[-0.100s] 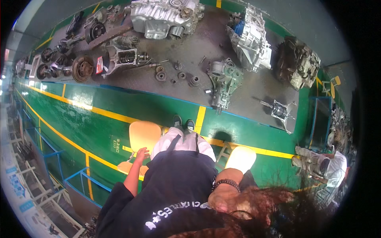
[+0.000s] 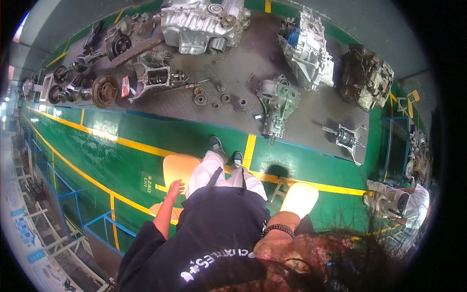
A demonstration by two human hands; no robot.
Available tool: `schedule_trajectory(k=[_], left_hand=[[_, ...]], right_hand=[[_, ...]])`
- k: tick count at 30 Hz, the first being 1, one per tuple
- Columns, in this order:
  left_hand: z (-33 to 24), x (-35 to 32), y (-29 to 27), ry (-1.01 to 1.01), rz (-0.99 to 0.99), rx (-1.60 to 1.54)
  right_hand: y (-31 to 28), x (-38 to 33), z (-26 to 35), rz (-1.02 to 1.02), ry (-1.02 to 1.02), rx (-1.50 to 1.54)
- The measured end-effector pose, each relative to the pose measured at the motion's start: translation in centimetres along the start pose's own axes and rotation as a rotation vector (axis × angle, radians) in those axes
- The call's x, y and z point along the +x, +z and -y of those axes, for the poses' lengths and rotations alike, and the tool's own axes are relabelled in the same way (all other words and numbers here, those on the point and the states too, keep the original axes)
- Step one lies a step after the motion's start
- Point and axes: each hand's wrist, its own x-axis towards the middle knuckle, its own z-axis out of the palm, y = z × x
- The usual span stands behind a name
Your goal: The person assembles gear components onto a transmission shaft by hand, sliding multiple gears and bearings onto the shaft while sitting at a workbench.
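My left hand (image 2: 175, 189) hangs at my side, empty. Its fingers are apart, in front of the tan chair (image 2: 179, 169); whether they touch it I cannot tell. My right arm is bent up toward my head, with a dark beaded bracelet (image 2: 278, 228) round the wrist. Hair covers much of my right hand (image 2: 269, 249), so its fingers are hidden. A second chair (image 2: 300, 198) with a bright pale seat is beside my right arm. Beyond my feet, a greenish gearbox housing (image 2: 278, 104) lies on a low grey platform (image 2: 219, 114), away from both hands.
Several gears and rings (image 2: 242, 104) lie beside an opened gearbox with shafts (image 2: 158, 78). Large silver castings (image 2: 202, 27) stand farther back. A shaft assembly (image 2: 346, 137) is near the right corner. Blue railings (image 2: 109, 226) run at left. Another person (image 2: 413, 204) bends at far right.
My left foot has moved slightly forward of my right foot. The view has shifted a little. Both arms keep nearly the same pose.
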Motion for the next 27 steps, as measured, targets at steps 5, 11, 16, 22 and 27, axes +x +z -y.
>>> schedule_trajectory(k=[5, 11, 16, 22, 27], left_hand=[[-3.1, 4.5, -5.1, 0.108, 0.041, 0.154], [-6.3, 9.4, -6.3, -0.006, 0.128, 0.12], [-9.7, 14.7, -11.3, -0.012, 0.113, 0.023], [-13.5, 19.0, -24.2, -0.03, -0.023, -0.107], [-12.4, 21.8, -31.5, -0.112, -0.047, -0.065]], right_hand=[[-1.6, 1.3, -3.7, -0.095, -0.179, -0.02], [-4.1, 2.3, -12.4, -0.194, -0.399, -0.054], [-16.8, 7.1, -22.2, 0.187, -0.608, -0.205], [-17.4, 12.8, -28.3, -0.242, -0.235, -0.188], [-21.0, 15.3, -33.4, -0.545, -0.184, -0.282]])
